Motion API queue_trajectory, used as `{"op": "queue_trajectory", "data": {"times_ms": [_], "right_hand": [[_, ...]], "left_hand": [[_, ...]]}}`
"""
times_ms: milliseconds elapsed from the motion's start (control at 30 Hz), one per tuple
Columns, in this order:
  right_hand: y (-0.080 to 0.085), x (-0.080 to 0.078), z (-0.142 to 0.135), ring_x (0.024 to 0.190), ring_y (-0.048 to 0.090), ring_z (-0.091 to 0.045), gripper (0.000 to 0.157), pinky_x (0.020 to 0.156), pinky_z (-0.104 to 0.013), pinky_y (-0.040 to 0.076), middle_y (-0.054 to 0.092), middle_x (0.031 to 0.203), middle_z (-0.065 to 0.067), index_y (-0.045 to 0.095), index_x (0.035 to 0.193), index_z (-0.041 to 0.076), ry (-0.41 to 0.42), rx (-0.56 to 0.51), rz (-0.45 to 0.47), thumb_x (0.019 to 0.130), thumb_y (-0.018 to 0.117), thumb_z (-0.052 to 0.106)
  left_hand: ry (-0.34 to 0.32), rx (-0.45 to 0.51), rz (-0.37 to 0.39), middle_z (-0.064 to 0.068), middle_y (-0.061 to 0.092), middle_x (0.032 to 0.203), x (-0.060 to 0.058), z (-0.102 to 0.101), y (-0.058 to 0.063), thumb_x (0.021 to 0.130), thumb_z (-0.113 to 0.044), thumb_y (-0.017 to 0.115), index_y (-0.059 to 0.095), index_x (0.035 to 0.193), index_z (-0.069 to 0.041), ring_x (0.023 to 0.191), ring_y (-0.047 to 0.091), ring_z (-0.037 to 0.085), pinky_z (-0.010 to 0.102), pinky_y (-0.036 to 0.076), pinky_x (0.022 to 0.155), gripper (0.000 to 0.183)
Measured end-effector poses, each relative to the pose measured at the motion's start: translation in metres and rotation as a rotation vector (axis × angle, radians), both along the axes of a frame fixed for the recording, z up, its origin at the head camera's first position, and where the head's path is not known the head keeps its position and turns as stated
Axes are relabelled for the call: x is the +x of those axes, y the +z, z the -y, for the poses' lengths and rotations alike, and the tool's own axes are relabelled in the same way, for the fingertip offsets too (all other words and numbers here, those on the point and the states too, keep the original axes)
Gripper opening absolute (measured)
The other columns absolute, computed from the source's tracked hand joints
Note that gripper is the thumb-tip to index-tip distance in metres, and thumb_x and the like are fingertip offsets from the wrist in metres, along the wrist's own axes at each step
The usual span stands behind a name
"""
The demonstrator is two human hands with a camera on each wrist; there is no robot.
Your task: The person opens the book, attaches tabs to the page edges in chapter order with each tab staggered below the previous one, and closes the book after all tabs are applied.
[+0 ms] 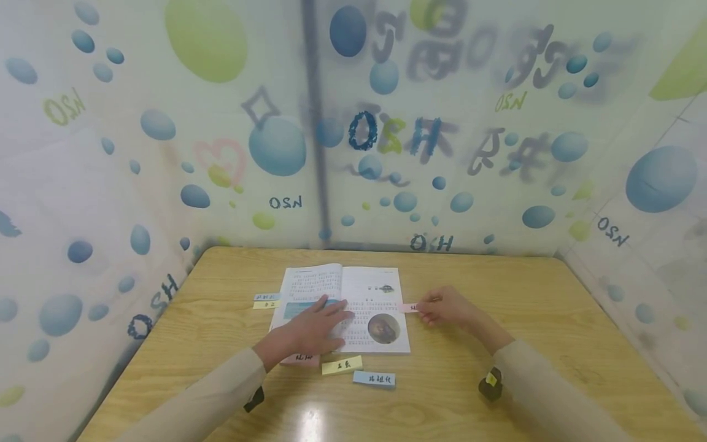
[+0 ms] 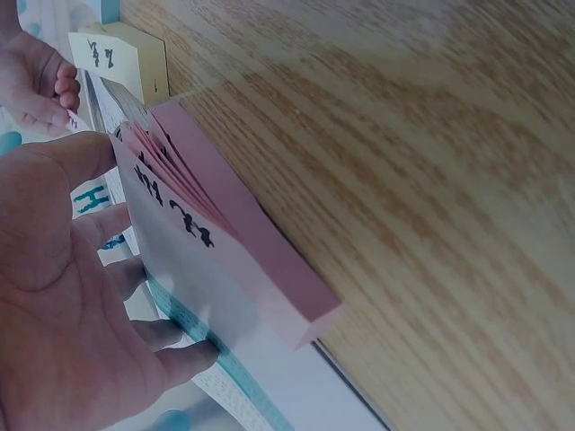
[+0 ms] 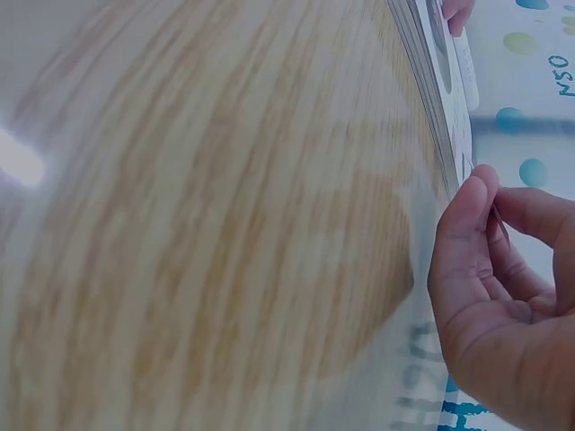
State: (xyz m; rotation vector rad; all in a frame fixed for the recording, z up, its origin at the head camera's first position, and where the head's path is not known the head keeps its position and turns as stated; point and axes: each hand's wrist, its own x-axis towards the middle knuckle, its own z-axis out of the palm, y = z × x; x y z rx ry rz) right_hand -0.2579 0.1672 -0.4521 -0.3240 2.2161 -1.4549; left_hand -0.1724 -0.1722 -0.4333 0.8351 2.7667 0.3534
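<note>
An open book (image 1: 361, 279) lies on the wooden table, with text on both pages and a round picture low on the right page. My left hand (image 1: 313, 328) rests spread across its middle, fingers mostly straight. At the book's right edge, my right hand (image 1: 450, 309) pinches a pink sticky note (image 1: 409, 307) that bears dark handwriting. The right wrist view shows the thin edge of the note (image 3: 500, 226) between thumb and fingers. Below my left hand, a pink sticky-note pad (image 2: 269, 278) sits at the book's near edge, its sheets fanned apart.
A yellow pad (image 1: 341, 366) and a blue pad (image 1: 374, 379), both handwritten, lie in front of the book. From its left edge stick out a blue tab (image 1: 266, 297) and a yellow tab (image 1: 266, 305). Patterned curtains (image 1: 469, 202) surround the table's back and sides.
</note>
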Motion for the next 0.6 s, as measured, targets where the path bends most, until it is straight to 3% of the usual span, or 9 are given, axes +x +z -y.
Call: {"op": "queue_trajectory", "data": {"times_ms": [600], "right_hand": [[0.0048, 0.0049, -0.0022, 0.075, 0.066, -0.018, 0.016, 0.07, -0.031, 0.059, 0.07, 0.086, -0.012, 0.07, 0.105, -0.009, 0.011, -0.005, 0.061, 0.099, 0.065, 0.005]], "left_hand": [[0.01, -0.001, 0.006, 0.014, 0.03, 0.162, 0.0006, 0.0004, 0.0003, 0.103, -0.034, 0.06, 0.045, 0.154, -0.015, 0.15, 0.021, 0.032, 0.049, 0.008, 0.121, 0.056]]}}
